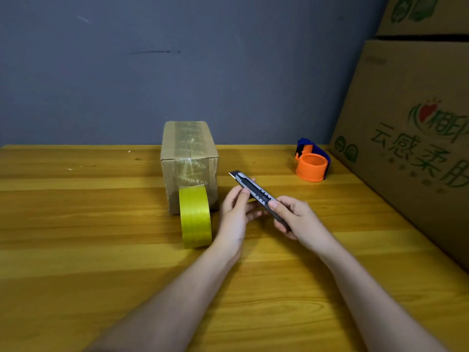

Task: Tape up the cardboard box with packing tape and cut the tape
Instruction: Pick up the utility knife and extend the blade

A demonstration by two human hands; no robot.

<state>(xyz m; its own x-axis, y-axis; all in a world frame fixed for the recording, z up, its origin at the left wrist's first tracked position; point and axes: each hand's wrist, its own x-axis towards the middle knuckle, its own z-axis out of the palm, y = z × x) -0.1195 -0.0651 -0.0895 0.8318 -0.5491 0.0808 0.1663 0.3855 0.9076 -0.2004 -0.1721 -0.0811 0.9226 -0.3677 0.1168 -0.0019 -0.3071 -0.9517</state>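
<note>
A small cardboard box point(189, 158) stands on the wooden table point(76, 224), with clear tape across its top and down its front. A yellow roll of packing tape point(195, 217) stands on edge against the box's front, seemingly joined to it by a strip. Just right of the roll, both hands hold a grey and black utility knife point(256, 191), tip pointing up-left with a short blade showing. My right hand point(297, 219) grips the knife's handle, thumb on the slider. My left hand point(234, 212) pinches the knife's front part.
An orange and blue tape dispenser point(312, 161) sits at the back right of the table. Large printed cardboard cartons point(411, 138) are stacked along the right edge. A grey wall point(177, 59) stands behind the table.
</note>
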